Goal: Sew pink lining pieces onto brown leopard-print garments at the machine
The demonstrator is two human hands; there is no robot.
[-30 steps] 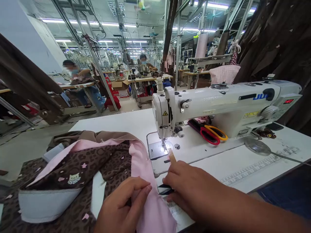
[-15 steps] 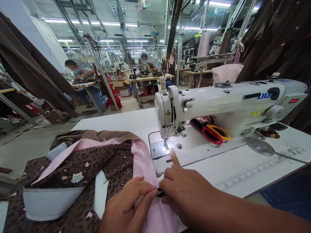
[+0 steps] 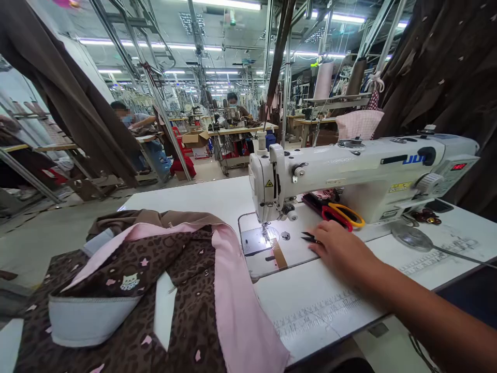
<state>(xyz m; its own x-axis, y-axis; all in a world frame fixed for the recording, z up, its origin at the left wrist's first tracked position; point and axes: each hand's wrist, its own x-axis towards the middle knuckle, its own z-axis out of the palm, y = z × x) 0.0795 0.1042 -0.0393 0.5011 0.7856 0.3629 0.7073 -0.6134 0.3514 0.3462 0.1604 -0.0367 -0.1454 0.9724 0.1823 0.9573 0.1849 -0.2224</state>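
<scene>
- Right hand [image 3: 339, 247]: fingers closed around black snips [image 3: 309, 238], blades projecting leftward.
- Left hand: out of view; grip cannot be told.
- Leopard-print garment [image 3: 190, 311], pink-edged: left of the right fingers, well apart.
- Scissors [image 3: 347, 207], red and yellow handles: just beyond those fingers.

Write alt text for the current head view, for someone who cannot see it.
A person's right hand holds a small dark pointed tool beside a white sewing machine, right of its needle. A brown leopard-print garment with a pink band lies at left on the white table. Two other people appear in the background.
</scene>
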